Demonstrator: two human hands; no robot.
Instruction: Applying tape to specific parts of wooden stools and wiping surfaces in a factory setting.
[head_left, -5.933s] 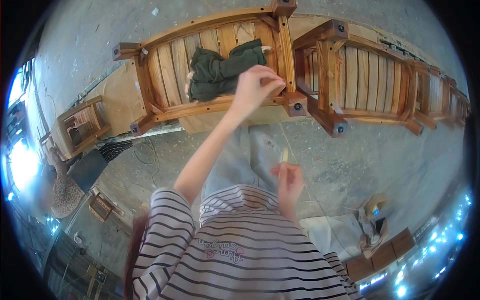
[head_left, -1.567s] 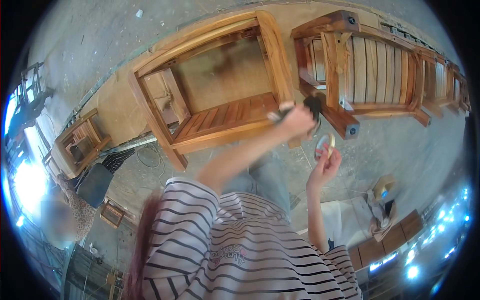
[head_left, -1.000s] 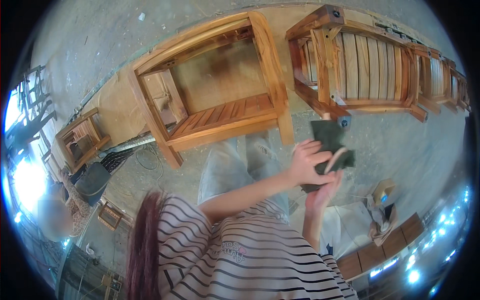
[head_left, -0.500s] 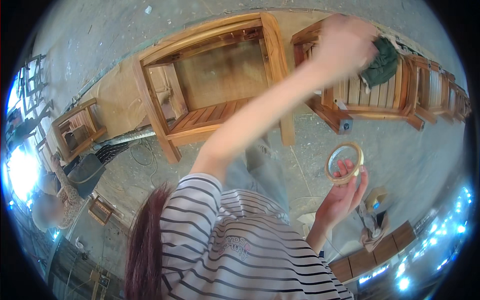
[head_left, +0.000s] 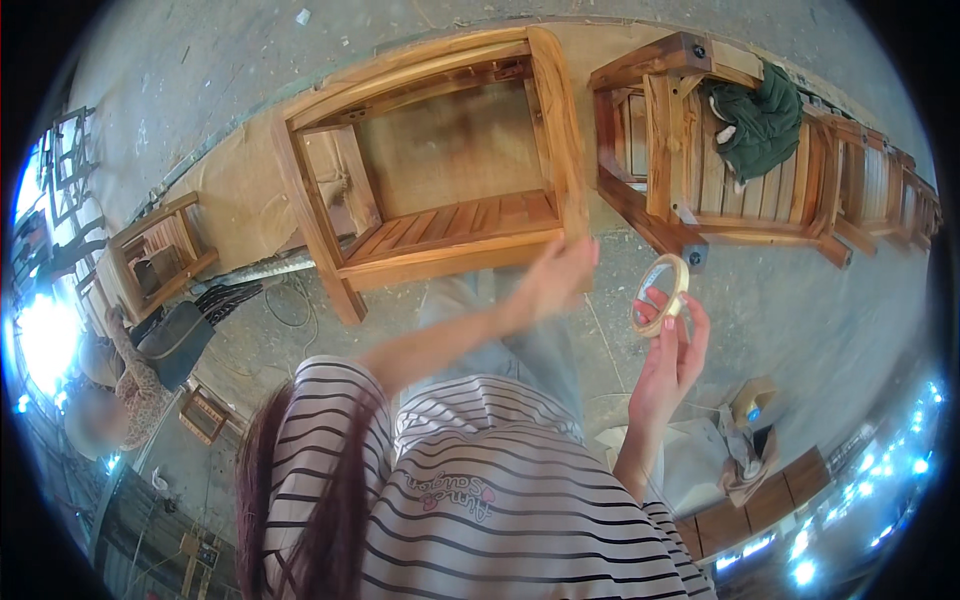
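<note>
My right hand (head_left: 668, 375) holds a roll of tape (head_left: 683, 285) upright, its fingers passing into the ring and the thumb against the rim. My left hand (head_left: 553, 285) is at the near right leg of a wooden chair frame (head_left: 455, 262); motion smears its fingers, and I cannot tell whether it grips the wood. The chair frame has a slatted panel low on its near side and an open middle. To the right, a dark green cloth (head_left: 755, 125) lies bunched on the slats of a second wooden chair (head_left: 715, 222).
More wooden chairs (head_left: 875, 150) run in a row toward the far right. A smaller wooden frame (head_left: 160, 250) stands at the left, near another person (head_left: 125, 400). Cardboard (head_left: 235, 205) lies beneath the frames. A cable (head_left: 300, 310) loops over the concrete floor.
My left hand has left the green cloth and come back to the near leg of the chair frame. The cloth stays on the slats. My right hand has shifted slightly left with the tape.
</note>
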